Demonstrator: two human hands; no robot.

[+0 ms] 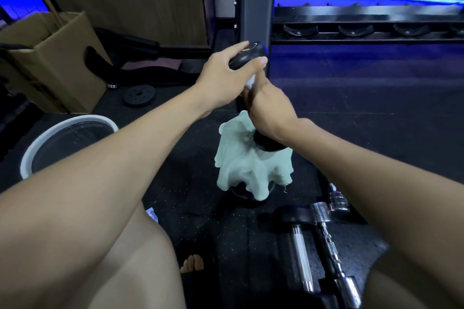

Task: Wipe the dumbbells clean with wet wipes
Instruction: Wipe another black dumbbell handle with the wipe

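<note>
Standing on end over a pale cloth [251, 168], the dumbbell [248, 56] is gripped at its top head by the left hand [226, 75] while its handle is wrapped by the right hand [266, 105] with a wipe [251, 82] — a wet handle could slip, and the weight could be tipped onto the foot [192, 263].

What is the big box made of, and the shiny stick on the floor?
The box looks like plain brown cardboard: matte, with folded flaps and a cut-out handle hole. The shiny stick is a dumbbell handle, probably chromed metal, since it gleams bright silver. Its dark end looks like dull rubber or coated metal; I can't tell which.
</note>
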